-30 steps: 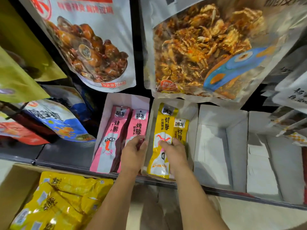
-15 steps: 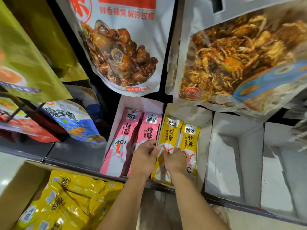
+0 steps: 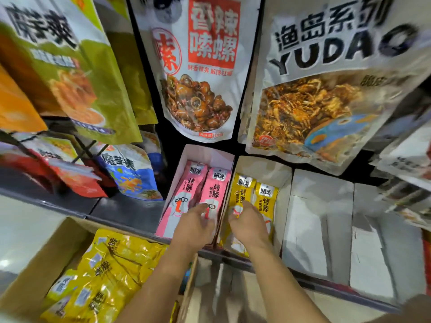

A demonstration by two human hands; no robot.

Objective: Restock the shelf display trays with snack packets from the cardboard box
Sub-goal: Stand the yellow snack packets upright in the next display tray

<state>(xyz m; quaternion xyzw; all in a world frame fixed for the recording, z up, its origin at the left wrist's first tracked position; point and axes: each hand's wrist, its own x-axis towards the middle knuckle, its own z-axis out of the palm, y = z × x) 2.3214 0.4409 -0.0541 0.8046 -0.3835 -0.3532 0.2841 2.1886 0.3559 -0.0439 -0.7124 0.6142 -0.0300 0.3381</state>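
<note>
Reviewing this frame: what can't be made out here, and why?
Head view only.
Left hand: fingers motion-blurred; contact with the pink packets unclear.
Right hand: fingertips blurred; grip on the yellow packets unclear.
Cardboard box: cut by the left and bottom edges; remaining stock uncountable.

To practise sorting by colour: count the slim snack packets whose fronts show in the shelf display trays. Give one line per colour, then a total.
Pink packets: 2
Yellow packets: 2
Total: 4
</note>
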